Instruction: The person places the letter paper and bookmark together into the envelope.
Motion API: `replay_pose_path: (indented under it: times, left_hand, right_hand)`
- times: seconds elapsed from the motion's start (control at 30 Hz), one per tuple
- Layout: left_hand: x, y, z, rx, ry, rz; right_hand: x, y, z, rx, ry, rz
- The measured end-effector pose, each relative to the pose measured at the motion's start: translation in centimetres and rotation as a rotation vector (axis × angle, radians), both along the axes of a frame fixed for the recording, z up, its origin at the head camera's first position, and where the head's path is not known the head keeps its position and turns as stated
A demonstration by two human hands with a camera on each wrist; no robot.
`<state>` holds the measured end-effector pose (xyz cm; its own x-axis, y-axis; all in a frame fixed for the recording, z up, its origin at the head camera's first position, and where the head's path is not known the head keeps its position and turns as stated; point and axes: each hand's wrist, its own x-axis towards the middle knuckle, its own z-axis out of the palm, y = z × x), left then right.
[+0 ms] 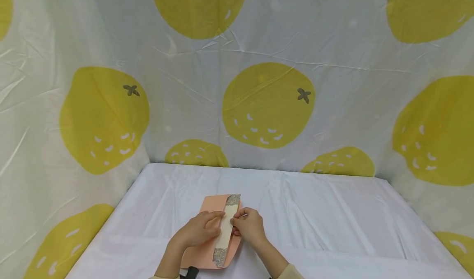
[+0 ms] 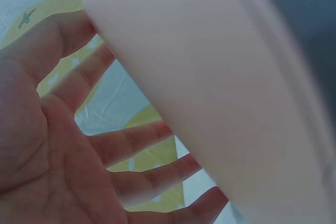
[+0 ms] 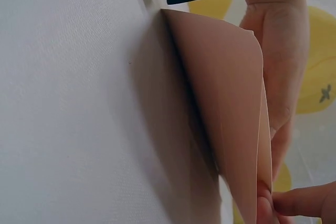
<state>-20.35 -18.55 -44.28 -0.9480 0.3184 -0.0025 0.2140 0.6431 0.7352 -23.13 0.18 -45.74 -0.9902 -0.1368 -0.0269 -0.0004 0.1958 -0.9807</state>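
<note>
A salmon-pink folded paper card (image 1: 212, 203) stands tilted over the white table. Along its front runs a cream strip (image 1: 226, 231) with grey lace-patterned ends. My left hand (image 1: 198, 229) rests its fingertips on the card and strip from the left. In the left wrist view, the fingers of that left hand (image 2: 58, 145) are spread, their tips meeting the pale paper. My right hand (image 1: 249, 225) pinches the card's right edge. The right wrist view shows the paper's curved side and the right thumb (image 3: 304, 201) at its edge; the card's inside is hidden.
White cloth covers the table (image 1: 314, 213). Behind and at both sides hangs a pale curtain (image 1: 185, 94) printed with yellow fruit. A black device (image 1: 191, 273) sits by the left wrist, close to the card's lower edge.
</note>
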Motion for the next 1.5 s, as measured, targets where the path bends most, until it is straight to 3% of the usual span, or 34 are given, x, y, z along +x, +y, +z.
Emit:
replay_pose_path:
  times: [1.5]
  left_hand:
    - [0.1,0.2,0.0,-0.044,-0.025,0.029]
  right_hand:
    - [-0.2,-1.9,-1.3,-0.098,-0.113,0.101]
